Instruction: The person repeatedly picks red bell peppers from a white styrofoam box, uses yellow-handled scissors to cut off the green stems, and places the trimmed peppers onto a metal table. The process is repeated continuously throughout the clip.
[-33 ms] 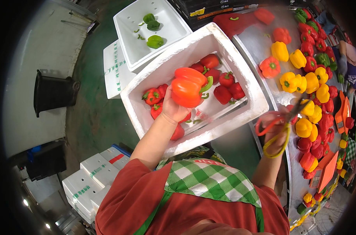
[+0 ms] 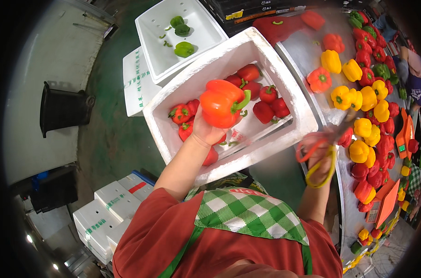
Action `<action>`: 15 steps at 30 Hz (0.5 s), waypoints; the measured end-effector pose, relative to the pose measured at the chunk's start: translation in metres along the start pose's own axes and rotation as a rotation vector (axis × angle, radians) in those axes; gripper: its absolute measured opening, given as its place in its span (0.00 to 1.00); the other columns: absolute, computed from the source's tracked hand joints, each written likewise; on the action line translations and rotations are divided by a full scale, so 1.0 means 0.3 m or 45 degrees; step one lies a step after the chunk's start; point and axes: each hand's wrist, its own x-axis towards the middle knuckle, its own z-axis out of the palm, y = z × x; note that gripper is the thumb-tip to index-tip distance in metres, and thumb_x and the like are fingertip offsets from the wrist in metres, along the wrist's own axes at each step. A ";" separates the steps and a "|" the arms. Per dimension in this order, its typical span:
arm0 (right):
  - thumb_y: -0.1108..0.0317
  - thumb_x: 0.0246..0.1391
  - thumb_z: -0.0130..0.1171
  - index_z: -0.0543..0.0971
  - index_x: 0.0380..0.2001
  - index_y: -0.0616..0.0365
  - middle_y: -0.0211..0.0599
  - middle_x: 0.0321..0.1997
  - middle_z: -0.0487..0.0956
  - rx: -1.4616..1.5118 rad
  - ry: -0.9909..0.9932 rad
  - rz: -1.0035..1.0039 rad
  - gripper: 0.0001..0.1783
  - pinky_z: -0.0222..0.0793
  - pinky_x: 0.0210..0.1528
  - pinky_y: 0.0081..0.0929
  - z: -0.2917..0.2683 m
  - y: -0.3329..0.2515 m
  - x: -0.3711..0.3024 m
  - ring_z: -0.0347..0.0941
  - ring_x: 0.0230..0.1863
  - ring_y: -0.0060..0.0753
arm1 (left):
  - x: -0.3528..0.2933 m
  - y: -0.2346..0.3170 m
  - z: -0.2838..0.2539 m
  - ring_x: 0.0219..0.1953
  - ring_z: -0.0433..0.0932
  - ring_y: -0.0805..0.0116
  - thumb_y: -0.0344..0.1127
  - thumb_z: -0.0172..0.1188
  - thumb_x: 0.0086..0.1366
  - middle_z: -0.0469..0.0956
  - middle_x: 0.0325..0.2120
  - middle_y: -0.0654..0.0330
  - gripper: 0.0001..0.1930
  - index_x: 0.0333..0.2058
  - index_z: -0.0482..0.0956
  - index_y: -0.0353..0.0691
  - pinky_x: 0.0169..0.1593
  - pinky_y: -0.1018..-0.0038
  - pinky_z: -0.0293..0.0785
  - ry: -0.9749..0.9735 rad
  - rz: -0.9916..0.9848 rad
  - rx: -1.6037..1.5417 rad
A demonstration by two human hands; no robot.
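Note:
Above the white foam box (image 2: 182, 167), my left hand (image 2: 206, 129) holds up a large orange-red bell pepper (image 2: 219, 104). Its curved green stem points right. Several smaller red bell peppers (image 2: 268, 94) and bits of cut stem lie on the box floor, partly hidden by my hand and the held pepper. To the right of the box, my right hand (image 2: 322, 166) grips a pair of scissors (image 2: 333, 160) with one red and one yellow handle loop. The blades point up and right toward the table, smeared by motion.
A metal table (image 2: 303, 51) at right carries rows of red, yellow and green peppers and orange scales (image 2: 385, 201). Behind the box stands another foam box (image 2: 150, 37) with green peppers. A black bin (image 2: 64, 110) and stacked foam boxes (image 2: 115, 199) are at left.
My right hand and the scissors have shifted slightly left, toward the foam box. The pepper in my left hand has turned a little, and its stem sits slightly further left.

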 end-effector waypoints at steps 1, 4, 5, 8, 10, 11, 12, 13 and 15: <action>0.38 0.51 0.62 0.61 0.63 0.61 0.37 0.39 0.80 0.019 -0.060 0.128 0.47 0.67 0.39 0.20 0.049 -0.017 -0.020 0.72 0.36 0.24 | -0.004 -0.010 0.006 0.59 0.71 0.55 0.53 0.53 0.67 0.69 0.59 0.57 0.29 0.62 0.64 0.46 0.57 0.54 0.73 0.000 0.008 -0.016; 0.47 0.48 0.70 0.64 0.61 0.63 0.36 0.38 0.80 -0.117 -0.277 0.386 0.46 0.69 0.40 0.22 0.158 -0.036 -0.076 0.73 0.37 0.23 | -0.021 -0.030 0.019 0.58 0.72 0.56 0.51 0.54 0.68 0.70 0.58 0.57 0.28 0.61 0.65 0.45 0.55 0.58 0.77 0.056 0.030 -0.108; 0.51 0.45 0.73 0.67 0.59 0.63 0.33 0.36 0.79 -0.306 -0.376 0.246 0.43 0.70 0.37 0.22 0.183 -0.016 -0.082 0.74 0.33 0.22 | -0.025 -0.035 0.029 0.57 0.73 0.57 0.50 0.55 0.67 0.70 0.58 0.57 0.27 0.61 0.65 0.45 0.54 0.58 0.78 0.042 0.037 -0.108; 0.53 0.42 0.74 0.72 0.55 0.60 0.37 0.28 0.77 -0.859 -0.496 0.071 0.40 0.71 0.31 0.23 0.264 -0.025 -0.080 0.75 0.26 0.28 | -0.036 -0.044 0.051 0.58 0.72 0.56 0.49 0.54 0.68 0.69 0.59 0.56 0.28 0.62 0.63 0.45 0.54 0.59 0.78 -0.050 0.053 -0.115; 0.54 0.42 0.74 0.72 0.53 0.60 0.39 0.28 0.77 -0.950 -0.471 0.117 0.37 0.73 0.30 0.27 0.313 -0.038 -0.075 0.77 0.25 0.36 | -0.042 -0.050 0.048 0.59 0.71 0.54 0.52 0.49 0.70 0.66 0.61 0.53 0.29 0.63 0.60 0.43 0.56 0.59 0.77 -0.175 0.058 -0.127; 0.54 0.42 0.74 0.72 0.52 0.60 0.39 0.28 0.78 -1.005 -0.460 0.104 0.36 0.73 0.30 0.28 0.325 -0.035 -0.071 0.77 0.25 0.37 | -0.046 -0.054 0.059 0.59 0.71 0.55 0.50 0.51 0.70 0.66 0.61 0.54 0.29 0.63 0.61 0.43 0.56 0.59 0.77 -0.147 0.078 -0.097; 0.55 0.42 0.74 0.72 0.51 0.59 0.38 0.28 0.78 -1.059 -0.448 0.091 0.36 0.73 0.30 0.29 0.333 -0.032 -0.069 0.78 0.25 0.38 | -0.051 -0.058 0.079 0.59 0.71 0.55 0.48 0.53 0.69 0.66 0.61 0.54 0.28 0.63 0.61 0.43 0.56 0.59 0.77 -0.119 0.097 -0.068; 0.54 0.42 0.73 0.73 0.51 0.58 0.38 0.27 0.78 -1.076 -0.437 0.058 0.35 0.73 0.29 0.31 0.336 -0.028 -0.068 0.78 0.25 0.39 | -0.054 -0.062 0.090 0.59 0.71 0.56 0.46 0.55 0.68 0.66 0.61 0.54 0.28 0.63 0.61 0.43 0.57 0.59 0.77 -0.090 0.115 -0.038; 0.54 0.42 0.73 0.72 0.51 0.57 0.37 0.26 0.77 -1.102 -0.440 0.052 0.35 0.73 0.28 0.32 0.344 -0.037 -0.067 0.78 0.24 0.39 | -0.059 -0.073 0.088 0.61 0.68 0.54 0.46 0.54 0.69 0.65 0.62 0.53 0.29 0.63 0.60 0.41 0.61 0.58 0.71 -0.093 0.141 -0.103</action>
